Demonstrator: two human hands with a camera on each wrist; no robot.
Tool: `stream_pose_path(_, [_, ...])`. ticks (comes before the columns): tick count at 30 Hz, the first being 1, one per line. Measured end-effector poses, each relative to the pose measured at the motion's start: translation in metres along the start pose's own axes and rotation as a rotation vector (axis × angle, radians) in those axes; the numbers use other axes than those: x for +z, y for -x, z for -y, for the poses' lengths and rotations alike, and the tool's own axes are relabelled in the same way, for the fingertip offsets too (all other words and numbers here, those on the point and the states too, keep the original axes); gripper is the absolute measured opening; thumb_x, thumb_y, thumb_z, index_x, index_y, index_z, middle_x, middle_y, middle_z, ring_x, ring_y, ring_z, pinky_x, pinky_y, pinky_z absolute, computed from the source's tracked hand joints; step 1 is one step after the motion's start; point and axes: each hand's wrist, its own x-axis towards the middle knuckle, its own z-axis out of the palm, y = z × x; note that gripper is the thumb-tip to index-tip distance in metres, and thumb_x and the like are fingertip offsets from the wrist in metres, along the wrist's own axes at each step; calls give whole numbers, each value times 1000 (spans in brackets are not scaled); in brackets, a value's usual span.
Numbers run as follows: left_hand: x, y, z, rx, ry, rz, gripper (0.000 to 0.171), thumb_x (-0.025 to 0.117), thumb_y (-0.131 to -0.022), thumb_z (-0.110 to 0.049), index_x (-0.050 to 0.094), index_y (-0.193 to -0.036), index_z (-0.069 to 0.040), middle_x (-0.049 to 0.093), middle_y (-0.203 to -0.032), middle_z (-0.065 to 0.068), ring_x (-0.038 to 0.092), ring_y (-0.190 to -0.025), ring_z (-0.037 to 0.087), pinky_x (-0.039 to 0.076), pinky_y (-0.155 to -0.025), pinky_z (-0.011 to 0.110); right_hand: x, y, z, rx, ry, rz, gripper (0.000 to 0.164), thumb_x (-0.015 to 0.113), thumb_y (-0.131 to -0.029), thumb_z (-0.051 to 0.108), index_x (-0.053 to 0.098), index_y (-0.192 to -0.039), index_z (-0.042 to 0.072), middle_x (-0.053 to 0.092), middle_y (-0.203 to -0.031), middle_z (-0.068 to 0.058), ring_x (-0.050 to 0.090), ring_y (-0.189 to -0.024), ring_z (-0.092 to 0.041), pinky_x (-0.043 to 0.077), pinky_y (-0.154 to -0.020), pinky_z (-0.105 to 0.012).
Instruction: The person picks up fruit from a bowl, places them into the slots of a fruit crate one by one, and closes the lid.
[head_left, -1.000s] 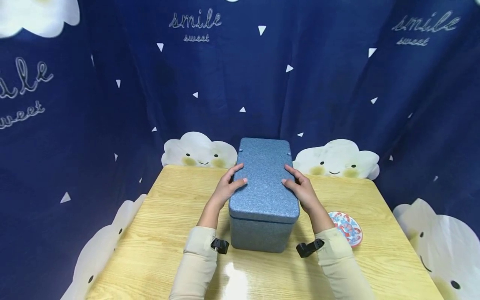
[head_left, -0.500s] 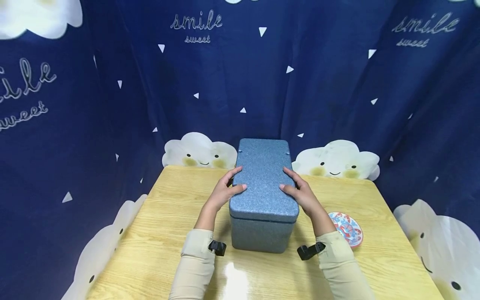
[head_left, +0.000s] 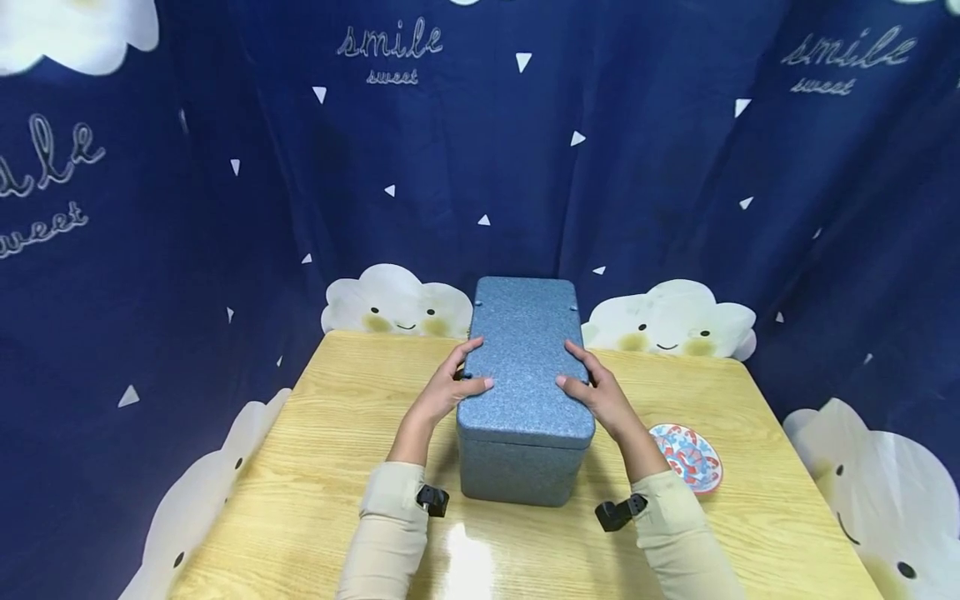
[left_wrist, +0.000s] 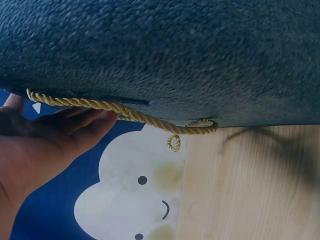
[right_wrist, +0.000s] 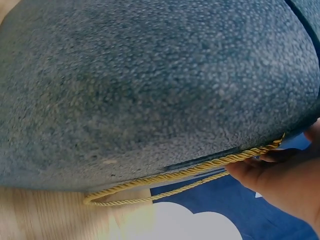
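A blue-grey speckled foam box (head_left: pixel 517 471) stands on the table with its lid (head_left: pixel 525 333) on top. My left hand (head_left: pixel 438 398) holds the lid's left edge, thumb and index fingertip on the top face. On the right edge my right hand (head_left: pixel 613 405) holds it likewise. Other fingers are along the sides, mostly out of sight in the head view. In the left wrist view, fingers lie by a gold twisted rope (left_wrist: pixel 125 111) on the box's side. A matching rope (right_wrist: pixel 200 167) runs past the fingers in the right wrist view.
A round plate with a red and blue pattern (head_left: pixel 688 458) lies on the wooden table (head_left: pixel 337 417), beside my right forearm. A dark blue curtain (head_left: pixel 450 167) with printed clouds hangs behind and around the table.
The dark gap under the lid's front edge has narrowed to a thin line. Both hands have slid slightly toward me with the lid's edges still held. The box has stayed in place.
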Motion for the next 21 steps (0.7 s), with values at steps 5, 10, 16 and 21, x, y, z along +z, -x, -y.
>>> stream_pose_path(5, [-3,2,-2,-8,4,-25,73,66,-83,-9,29,-146,-13,21,-150,10,26,-131,32,29,-101,47,4,-1,-1,-6,-8,-8,62,58,-89,6,30,-145,2,27,-145,-24,30,-127,-35,33,-97,-46])
stream_pose_path(10, [-5,3,0,-4,11,-28,73,65,-84,-9,28,-147,-13,16,-152,9,16,-134,33,24,-104,48,7,-1,-1,-11,-16,-27,62,60,-88,7,32,-144,3,31,-142,-25,35,-123,-35,36,-94,-45])
stream_pose_path(16, [-6,-4,20,-25,-16,-40,72,67,-84,-16,31,-146,-24,26,-148,7,27,-131,33,30,-101,49,0,0,-7,7,19,11,62,61,-89,12,32,-144,5,30,-144,-23,33,-125,-35,33,-97,-48])
stream_pose_path(21, [-8,-17,28,1,-107,-39,68,68,-84,-25,35,-143,-29,28,-148,2,30,-130,32,31,-101,48,-16,-15,-22,-13,101,68,65,61,-89,19,30,-146,8,29,-144,-23,31,-127,-36,30,-99,-50])
